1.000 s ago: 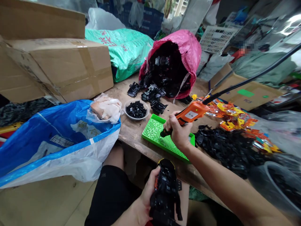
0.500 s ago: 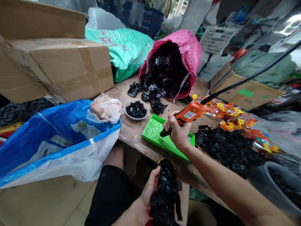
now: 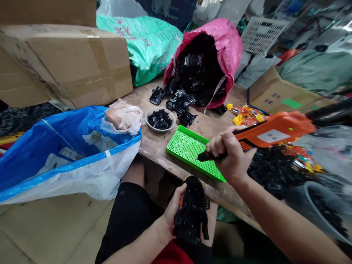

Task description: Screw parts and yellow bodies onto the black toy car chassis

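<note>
left hand [image 3: 176, 207] clamped on a black plastic assembly [image 3: 191, 211], right hand [image 3: 231, 154] wrapped around an orange power tool [image 3: 275, 132], black tip above green perforated tray [image 3: 187, 146] on desk [image 3: 154, 145]

Daylight enters from the far right, leaving the near floor dim, while the orange tool [image 3: 275, 132] looks motion-blurred.
</note>
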A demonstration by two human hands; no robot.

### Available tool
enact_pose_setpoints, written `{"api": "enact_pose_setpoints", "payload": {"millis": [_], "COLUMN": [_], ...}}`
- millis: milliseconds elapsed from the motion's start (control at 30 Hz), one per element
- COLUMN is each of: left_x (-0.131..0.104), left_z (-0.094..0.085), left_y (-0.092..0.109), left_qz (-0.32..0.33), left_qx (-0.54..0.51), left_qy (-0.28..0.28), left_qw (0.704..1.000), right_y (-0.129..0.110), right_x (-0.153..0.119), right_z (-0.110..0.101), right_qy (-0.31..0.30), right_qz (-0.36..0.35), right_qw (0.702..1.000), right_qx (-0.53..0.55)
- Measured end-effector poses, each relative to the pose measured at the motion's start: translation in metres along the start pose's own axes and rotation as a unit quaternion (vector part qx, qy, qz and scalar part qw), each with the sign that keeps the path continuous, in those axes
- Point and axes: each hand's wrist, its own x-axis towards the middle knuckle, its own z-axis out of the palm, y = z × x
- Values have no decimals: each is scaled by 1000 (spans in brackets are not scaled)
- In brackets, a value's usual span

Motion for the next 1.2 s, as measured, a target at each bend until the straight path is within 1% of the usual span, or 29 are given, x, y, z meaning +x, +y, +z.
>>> {"api": "enact_pose_setpoints", "payload": {"millis": [67,133,233,333,533,667,767,1033,1200], "left_x": [0,0,2,3,4,3,3,8,5], "left_z": [0,0,0,0,-3,-1,1,-8,-5], "left_y": [0,0,-1,-1,-2,-2,-3,-3,-2], "left_qz": [-2,17,64,74,78,99,94,103,92], "left_qx": [-1,4,-3,-12,-4,-4,-9,13,13], "left_qy": [-5,-4,-24,-61,-69,-62,-55,-39,-48], "left_qw": [1000,1000,998,995,995,993,994,994,995], "right_y": [-10,-16,-15,-9,-2,1,3,7,9], "right_x": [-18,-36,-58,-69,-72,-73,-75,-77,-77], "right_z": [-2,-5,-10,-12,-9,-8,-9,-11,-14], "right_qy": [-20,-48,-89,-99,-92,-96,-96,-109,-122], "right_qz": [4,3,3,9,28,41,47,45,44], "right_qw": [1000,999,996,995,995,994,994,993,991], "right_qx": [5,2,1,13,22,17,10,7,5]}}
